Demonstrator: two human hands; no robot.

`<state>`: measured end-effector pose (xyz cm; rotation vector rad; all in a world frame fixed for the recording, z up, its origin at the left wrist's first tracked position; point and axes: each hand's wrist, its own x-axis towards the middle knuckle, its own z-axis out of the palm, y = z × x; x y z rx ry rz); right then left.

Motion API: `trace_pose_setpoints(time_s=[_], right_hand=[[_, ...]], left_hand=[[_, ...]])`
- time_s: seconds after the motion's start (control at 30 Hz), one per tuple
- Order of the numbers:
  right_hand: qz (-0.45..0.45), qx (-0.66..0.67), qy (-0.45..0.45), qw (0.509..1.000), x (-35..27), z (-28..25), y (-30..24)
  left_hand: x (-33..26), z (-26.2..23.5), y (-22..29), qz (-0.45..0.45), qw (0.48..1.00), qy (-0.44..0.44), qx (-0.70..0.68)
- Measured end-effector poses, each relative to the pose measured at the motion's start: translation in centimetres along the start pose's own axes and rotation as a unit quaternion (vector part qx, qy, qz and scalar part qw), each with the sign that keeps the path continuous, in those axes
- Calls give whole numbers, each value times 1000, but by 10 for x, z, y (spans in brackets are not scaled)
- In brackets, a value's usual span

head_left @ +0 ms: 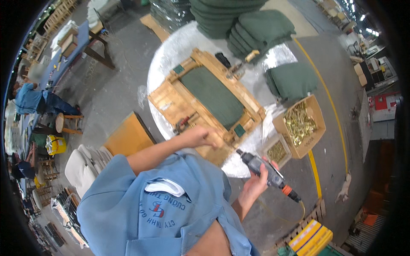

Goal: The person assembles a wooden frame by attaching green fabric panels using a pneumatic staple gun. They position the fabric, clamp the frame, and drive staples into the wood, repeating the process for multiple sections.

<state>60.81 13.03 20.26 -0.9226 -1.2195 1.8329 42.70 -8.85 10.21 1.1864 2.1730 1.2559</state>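
A wooden seat frame [179, 100] with a dark green cushion panel [211, 96] lies on a round table with a silvery cover [171, 53]. My left hand [200, 136] rests on the frame's near edge with its fingers curled; whether it holds anything small is hidden. My right hand [258, 181] is off the table's near right edge, closed around a grey power screwdriver [267, 173] with an orange end and a yellow hose. The tool's tip points toward the frame's near corner, a little apart from it.
An open cardboard box of brass-coloured fasteners [300, 123] and a smaller box [277, 151] sit at the table's right. Green cushions [260, 27] are stacked behind. An orange-brown board [128, 137] leans at the left. A person in blue [32, 98] sits far left. Yellow boxes [311, 237] stand bottom right.
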Motion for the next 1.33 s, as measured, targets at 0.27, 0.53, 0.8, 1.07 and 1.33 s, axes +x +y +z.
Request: trace_pose_setpoints(time_s=[0.27, 0.53, 0.8, 1.07, 1.33], right_hand=[[-147, -104, -67, 981, 80, 21, 0], [-193, -163, -127, 959, 137, 66, 23], [-182, -186, -177, 949, 164, 86, 54], [-169, -221, -196, 940, 168, 96, 66], [-169, -232, -204, 936, 159, 104, 65]], left_hand=[[59, 29, -36, -84, 992, -64, 64], [163, 67, -78, -63, 937, -169, 300], [164, 76, -87, -28, 946, -94, 310], [172, 74, -80, -71, 938, -149, 305], [174, 71, -79, -83, 939, -164, 290]])
